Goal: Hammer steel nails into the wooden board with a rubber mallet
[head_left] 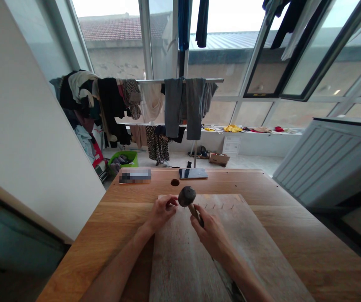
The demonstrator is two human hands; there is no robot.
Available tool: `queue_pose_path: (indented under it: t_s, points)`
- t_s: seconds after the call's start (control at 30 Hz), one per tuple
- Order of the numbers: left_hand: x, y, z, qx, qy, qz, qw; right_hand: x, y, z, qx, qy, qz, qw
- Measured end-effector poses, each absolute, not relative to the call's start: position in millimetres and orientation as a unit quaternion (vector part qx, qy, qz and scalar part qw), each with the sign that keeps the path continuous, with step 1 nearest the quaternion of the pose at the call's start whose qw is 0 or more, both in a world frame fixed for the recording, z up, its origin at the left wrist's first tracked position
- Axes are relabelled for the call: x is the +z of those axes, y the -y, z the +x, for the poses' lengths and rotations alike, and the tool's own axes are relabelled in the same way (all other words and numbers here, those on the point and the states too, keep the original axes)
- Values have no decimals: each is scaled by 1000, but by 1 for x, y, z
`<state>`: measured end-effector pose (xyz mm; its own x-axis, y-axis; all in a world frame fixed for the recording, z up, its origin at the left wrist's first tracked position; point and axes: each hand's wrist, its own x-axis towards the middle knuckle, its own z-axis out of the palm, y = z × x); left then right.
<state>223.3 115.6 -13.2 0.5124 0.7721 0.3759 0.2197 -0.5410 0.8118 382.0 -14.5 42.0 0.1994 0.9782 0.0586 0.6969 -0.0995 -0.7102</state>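
My right hand (212,230) grips a hammer (187,196) by its wooden handle, with the stout, dark, rounded head raised toward the far left. Beneath it lies a worn wooden board (186,260). Close to the board's far left corner rests my left hand (164,212), thumb and fingers brought together in a pinch; whatever is between the fingertips is too small to make out. A row of several thin nails (214,206) stands in the far part of the board, right of the hammer head, some of them leaning.
The board lies on a wooden table (114,235) with a round hole (175,182). A phone (193,173) and a blurred flat item (135,175) lie along the far edge. Beyond stand a laundry rack (211,80) and a green basket (131,157); a white panel (38,105) rises at left.
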Motion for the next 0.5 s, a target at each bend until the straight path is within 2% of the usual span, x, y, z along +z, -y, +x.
queue_pose_path:
  t_s: [0.5]
  points:
    - [-14,-114,225,382,-323,787,362,45,14,382,239,591,-701,320]
